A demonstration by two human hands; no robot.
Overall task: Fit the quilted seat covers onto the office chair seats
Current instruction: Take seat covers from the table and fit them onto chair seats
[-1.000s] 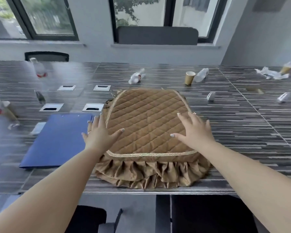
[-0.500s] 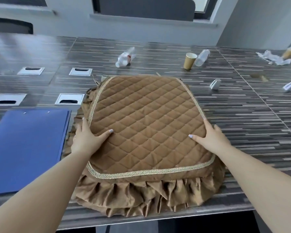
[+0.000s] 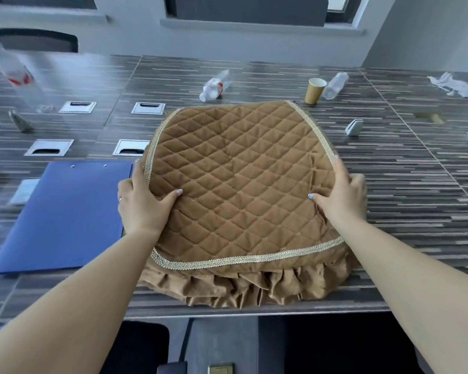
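A brown quilted seat cover (image 3: 238, 179) with gold braid trim and a ruffled skirt lies on the striped table (image 3: 405, 201), its front ruffle at the near edge. My left hand (image 3: 141, 203) grips its left side, thumb on top and fingers tucked under the edge. On the opposite side my right hand (image 3: 341, 193) clamps the cover the same way, bunching the fabric slightly. The cover's sides are lifted off the table. Dark office chair seats (image 3: 143, 346) show below the table edge, mostly hidden.
A blue clipboard folder (image 3: 62, 214) lies left of the cover. Behind it stand a paper cup (image 3: 315, 90), lying plastic bottles (image 3: 214, 86), small card holders (image 3: 354, 127) and metal cable hatches (image 3: 131, 147). Crumpled paper (image 3: 457, 85) sits far right. A blurred bottle (image 3: 14, 71) stands far left.
Both hands went from resting flat on the cover to gripping its two sides. The cover's sides have risen and its fabric has bunched. The camera has tilted down and closer.
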